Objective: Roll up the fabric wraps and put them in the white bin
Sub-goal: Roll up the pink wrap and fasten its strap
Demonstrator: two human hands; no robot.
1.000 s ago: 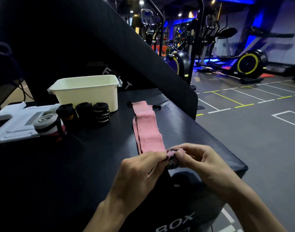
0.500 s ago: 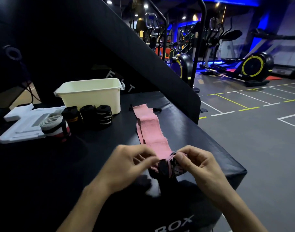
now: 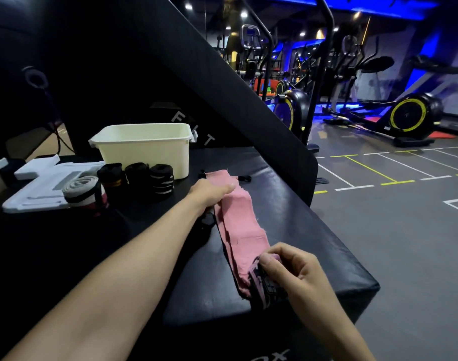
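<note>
Lying lengthwise on the black padded box (image 3: 287, 230), the pink fabric wrap (image 3: 238, 225) runs from its far end near the white bin (image 3: 144, 149) down toward the near edge, where its end is partly wound into a small dark-patterned roll (image 3: 264, 285). The right hand (image 3: 295, 269) pinches that roll, thumb on top and fingers curled around it, holding it just above the box's front corner. The left hand (image 3: 209, 194) reaches out along the far stretch of the wrap, palm down, with its thumb lying on the pink cloth; its other fingers are tucked under the hand at the strip's left edge, and whether they are gripping the cloth or only pressing on it cannot be told from this angle. The bin stands at the back of the box and looks empty, though its floor is mostly hidden by the front wall. Just in front of it sit three black rolled wraps (image 3: 136, 178) in a row, touching one another, with a grey and white rolled wrap (image 3: 82, 188) to their left. That one rests against a white plastic lid (image 3: 38, 188) lying flat at the left edge. Exercise bikes (image 3: 410, 115) stand on the gym floor well beyond the box.
</note>
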